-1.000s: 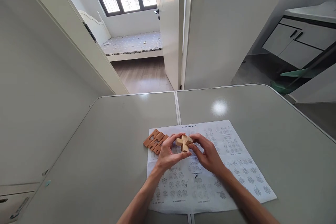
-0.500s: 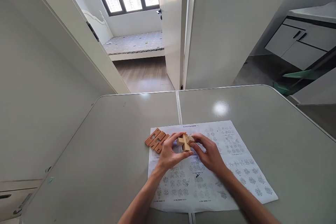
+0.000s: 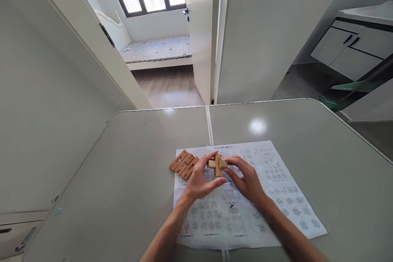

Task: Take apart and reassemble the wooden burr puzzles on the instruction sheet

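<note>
My left hand grips the wooden cross over the paper's far half; my right hand pinches its right end, apparently adjusting it. The next move calls for steady left support.

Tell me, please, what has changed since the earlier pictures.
The light wooden cross has turned slightly, its right-hand bar now lying more level in the picture; the left hand and right hand both stay on it. The brown wooden slabs and printed sheet stayed put.
</note>
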The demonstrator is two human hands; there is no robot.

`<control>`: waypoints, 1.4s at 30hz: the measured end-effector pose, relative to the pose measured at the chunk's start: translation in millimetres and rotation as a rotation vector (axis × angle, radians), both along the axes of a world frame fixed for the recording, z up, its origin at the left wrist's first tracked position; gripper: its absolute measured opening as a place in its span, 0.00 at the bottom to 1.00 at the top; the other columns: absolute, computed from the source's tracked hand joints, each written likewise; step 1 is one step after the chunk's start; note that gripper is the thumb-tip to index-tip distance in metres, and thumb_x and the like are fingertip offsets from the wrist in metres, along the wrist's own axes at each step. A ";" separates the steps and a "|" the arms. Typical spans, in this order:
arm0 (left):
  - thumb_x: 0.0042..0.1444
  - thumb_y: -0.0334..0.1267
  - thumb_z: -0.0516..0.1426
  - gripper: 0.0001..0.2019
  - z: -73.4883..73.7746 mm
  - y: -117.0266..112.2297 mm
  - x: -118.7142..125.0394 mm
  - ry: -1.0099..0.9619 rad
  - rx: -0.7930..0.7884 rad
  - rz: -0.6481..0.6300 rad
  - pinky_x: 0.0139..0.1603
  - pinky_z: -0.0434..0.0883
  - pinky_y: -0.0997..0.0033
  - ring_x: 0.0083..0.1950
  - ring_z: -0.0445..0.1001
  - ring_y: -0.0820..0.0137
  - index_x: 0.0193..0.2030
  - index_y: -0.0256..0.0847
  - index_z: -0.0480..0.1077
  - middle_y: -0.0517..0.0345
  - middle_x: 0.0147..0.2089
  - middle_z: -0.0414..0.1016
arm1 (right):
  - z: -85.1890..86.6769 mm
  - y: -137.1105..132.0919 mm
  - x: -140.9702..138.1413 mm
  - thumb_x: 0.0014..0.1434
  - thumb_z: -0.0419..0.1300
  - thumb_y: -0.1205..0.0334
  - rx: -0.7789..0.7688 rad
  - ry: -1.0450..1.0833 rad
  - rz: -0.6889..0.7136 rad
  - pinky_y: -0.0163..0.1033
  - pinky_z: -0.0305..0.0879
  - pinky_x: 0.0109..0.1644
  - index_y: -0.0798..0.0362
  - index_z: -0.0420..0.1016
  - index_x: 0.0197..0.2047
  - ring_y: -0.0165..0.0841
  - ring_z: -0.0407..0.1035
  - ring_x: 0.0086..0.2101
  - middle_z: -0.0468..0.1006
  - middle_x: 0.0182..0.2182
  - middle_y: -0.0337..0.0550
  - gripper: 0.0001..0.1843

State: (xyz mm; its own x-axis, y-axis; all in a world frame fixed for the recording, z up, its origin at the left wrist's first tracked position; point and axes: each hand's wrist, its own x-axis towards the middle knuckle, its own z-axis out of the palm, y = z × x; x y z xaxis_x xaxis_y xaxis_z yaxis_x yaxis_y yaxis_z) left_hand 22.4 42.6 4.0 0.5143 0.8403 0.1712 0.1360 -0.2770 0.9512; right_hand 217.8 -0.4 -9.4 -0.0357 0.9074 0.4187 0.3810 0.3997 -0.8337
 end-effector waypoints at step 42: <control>0.68 0.41 0.60 0.07 -12.4 -5.3 0.3 0.121 0.314 0.215 0.44 0.74 0.68 0.39 0.78 0.67 0.47 0.42 0.72 0.56 0.39 0.79 | 5.7 4.1 6.0 0.58 0.73 0.48 -0.460 0.357 0.257 0.48 0.73 0.58 0.41 0.66 0.67 0.40 0.74 0.49 0.75 0.56 0.47 0.36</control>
